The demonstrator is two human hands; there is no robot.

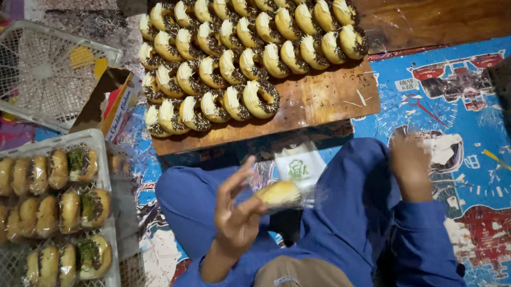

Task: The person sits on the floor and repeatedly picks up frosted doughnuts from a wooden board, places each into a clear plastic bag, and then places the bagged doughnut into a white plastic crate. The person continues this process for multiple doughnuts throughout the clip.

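One doughnut (279, 192) in a clear wrapper sits pinched in the left hand (237, 215), fingers closed on it, near the wooden board (327, 100). Bagging step, judged; the right hand (410, 163) is blurred, grip unreadable. Next call: a steady seal.

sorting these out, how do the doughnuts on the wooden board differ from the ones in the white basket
The doughnuts on the wooden board lean bare, in long overlapping rows; those in the white basket look wrapped in clear film. The board holds far more than the basket. Both kinds are ring-shaped with dark sprinkles.
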